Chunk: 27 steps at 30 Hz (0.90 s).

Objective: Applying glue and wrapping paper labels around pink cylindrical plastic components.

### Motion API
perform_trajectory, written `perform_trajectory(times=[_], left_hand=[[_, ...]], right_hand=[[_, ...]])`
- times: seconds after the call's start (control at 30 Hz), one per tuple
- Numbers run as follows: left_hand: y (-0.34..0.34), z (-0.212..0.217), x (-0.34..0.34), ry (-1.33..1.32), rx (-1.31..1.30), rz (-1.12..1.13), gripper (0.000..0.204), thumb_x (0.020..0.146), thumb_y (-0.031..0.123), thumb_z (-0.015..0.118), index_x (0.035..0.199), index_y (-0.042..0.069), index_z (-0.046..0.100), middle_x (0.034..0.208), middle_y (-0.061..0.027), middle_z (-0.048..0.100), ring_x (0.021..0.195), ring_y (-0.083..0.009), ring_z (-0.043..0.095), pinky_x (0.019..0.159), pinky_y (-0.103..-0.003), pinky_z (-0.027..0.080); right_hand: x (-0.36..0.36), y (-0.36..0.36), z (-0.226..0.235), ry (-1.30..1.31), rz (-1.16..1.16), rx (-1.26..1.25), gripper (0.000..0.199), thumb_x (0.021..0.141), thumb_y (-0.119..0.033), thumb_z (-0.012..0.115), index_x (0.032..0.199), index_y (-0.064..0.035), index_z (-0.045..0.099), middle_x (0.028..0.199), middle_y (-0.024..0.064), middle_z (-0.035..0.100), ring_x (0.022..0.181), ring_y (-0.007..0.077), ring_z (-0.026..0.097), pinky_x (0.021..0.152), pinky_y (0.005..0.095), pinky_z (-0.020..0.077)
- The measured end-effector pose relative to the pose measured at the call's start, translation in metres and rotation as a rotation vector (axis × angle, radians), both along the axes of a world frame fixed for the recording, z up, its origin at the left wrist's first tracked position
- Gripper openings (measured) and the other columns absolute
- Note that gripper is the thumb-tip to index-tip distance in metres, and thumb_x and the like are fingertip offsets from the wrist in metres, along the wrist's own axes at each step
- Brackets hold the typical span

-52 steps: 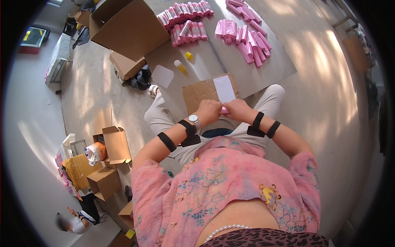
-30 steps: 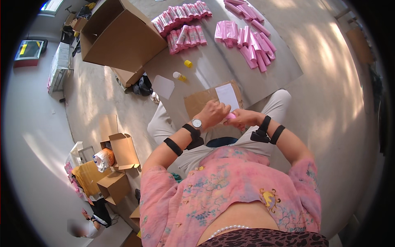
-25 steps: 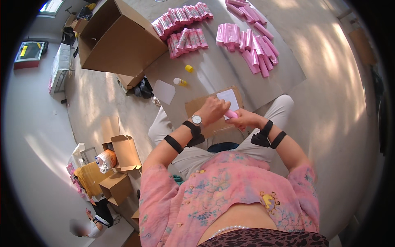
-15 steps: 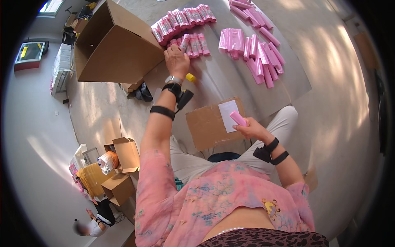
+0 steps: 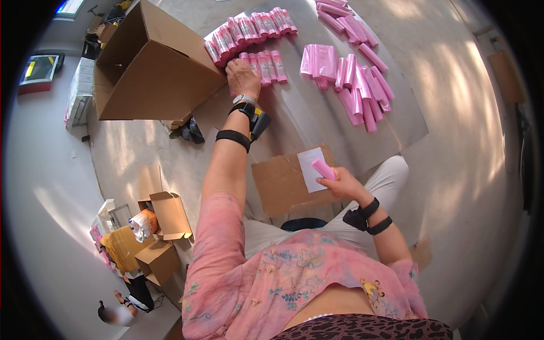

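Observation:
My left hand reaches to the left end of the near row of labelled pink plastic bag rolls. Its fingers are bent round a pink roll, mostly hidden under the hand; one end peeks out beside the wrist. Behind it lies a longer row of labelled rolls, packed side by side. My right hand grips a plain pink plastic bag roll, without a visible label, above a white sheet on a flat cardboard piece near my lap.
A large open cardboard box lies at the table's left edge. On the grey table, plain pink rolls form a loose pile beside folded pink plastic. Smaller boxes stand on the floor at left, near another person.
My left hand has shifted slightly down, at the row's left end. The right hand still holds its roll, moved slightly left. The whole view has tilted a little.

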<state>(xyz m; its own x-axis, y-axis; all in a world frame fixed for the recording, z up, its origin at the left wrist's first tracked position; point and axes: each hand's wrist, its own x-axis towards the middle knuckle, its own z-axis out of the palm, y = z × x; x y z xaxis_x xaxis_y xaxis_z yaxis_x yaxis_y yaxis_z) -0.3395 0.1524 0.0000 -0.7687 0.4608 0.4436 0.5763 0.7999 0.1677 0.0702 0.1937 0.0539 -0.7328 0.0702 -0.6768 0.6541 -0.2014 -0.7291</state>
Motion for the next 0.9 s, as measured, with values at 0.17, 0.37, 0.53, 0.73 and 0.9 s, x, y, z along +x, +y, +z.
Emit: perform_trajectory(times=[0.17,0.37,0.53,0.73,0.9], left_hand=[[0.002,0.060,0.082,-0.498,0.060,-0.832,0.055,0.081,0.022,0.079,0.127,-0.001,0.060,0.123,-0.0181,0.064,0.118,-0.0357,0.060,0.104,-0.043,0.048],[-0.049,0.129,0.207,-1.145,-0.502,-1.101,0.053,0.078,0.025,0.079,0.121,-0.003,0.065,0.109,-0.0190,0.075,0.102,-0.0349,0.072,0.091,-0.043,0.055],[-0.088,0.114,0.233,-1.284,-0.676,-0.950,0.037,0.076,0.025,0.075,0.100,-0.002,0.069,0.092,-0.0202,0.074,0.091,-0.0373,0.072,0.082,-0.045,0.056],[-0.147,0.073,0.272,-0.996,-0.560,-0.972,0.024,0.077,0.019,0.072,0.095,0.003,0.071,0.089,-0.0222,0.072,0.087,-0.0395,0.072,0.077,-0.047,0.056],[-0.169,0.088,0.308,-0.584,-0.392,-0.878,0.020,0.078,0.017,0.073,0.093,0.003,0.070,0.084,-0.0228,0.072,0.082,-0.0420,0.071,0.075,-0.050,0.056]], right_hand=[[-0.011,0.015,0.003,0.145,0.082,0.321,0.033,0.095,-0.034,0.073,0.099,-0.0013,0.068,0.063,0.0040,0.061,0.058,0.0174,0.062,0.055,0.0369,0.0470],[-0.017,0.005,0.009,0.359,0.314,0.891,0.028,0.088,-0.028,0.075,0.100,-0.0025,0.070,0.084,0.0189,0.073,0.077,0.0389,0.072,0.068,0.0496,0.0550],[-0.006,-0.034,0.020,0.419,0.503,1.099,0.022,0.089,-0.025,0.072,0.095,-0.0049,0.067,0.080,0.0170,0.073,0.077,0.0374,0.072,0.068,0.0487,0.0572],[0.011,-0.064,0.030,0.468,0.597,1.094,0.022,0.089,-0.027,0.071,0.085,-0.0047,0.069,0.077,0.0176,0.072,0.075,0.0371,0.072,0.068,0.0485,0.0572],[0.021,-0.058,0.010,0.444,0.662,0.760,0.026,0.090,-0.030,0.071,0.097,-0.0042,0.069,0.079,0.0216,0.070,0.075,0.0404,0.071,0.069,0.0494,0.0564]])
